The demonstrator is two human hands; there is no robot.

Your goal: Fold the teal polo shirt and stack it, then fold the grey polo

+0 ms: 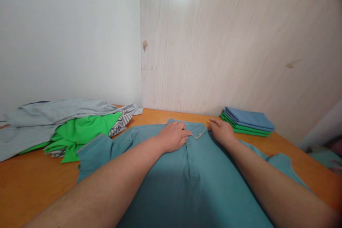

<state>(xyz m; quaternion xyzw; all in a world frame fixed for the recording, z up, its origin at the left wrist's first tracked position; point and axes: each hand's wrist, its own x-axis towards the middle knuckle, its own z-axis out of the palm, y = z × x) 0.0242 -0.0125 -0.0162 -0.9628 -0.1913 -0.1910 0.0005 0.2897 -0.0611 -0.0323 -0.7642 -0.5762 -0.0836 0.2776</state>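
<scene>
A teal polo shirt (pixel 168 185) lies front side up before me, its collar at the far end and its buttoned placket running down the middle. My left hand (pixel 173 136) rests on the left part of the collar, with the fingers laid over the cloth and the thumb pointing right. At the right shoulder, just beside the collar's right point, is my right hand (pixel 221 131). Its fingers are stretched out toward the collar, and nothing shows between them. Both forearms cross over the shirt and hide parts of it.
On the orange-brown table (pixel 21 181), a loose heap holds grey garments (pixel 66 110), a bright green garment (pixel 85 131) and striped cloth (pixel 121 123). A folded stack of blue and green clothes (pixel 248 121) stands at the back right. A pale wooden panel (pixel 192 53) rises behind.
</scene>
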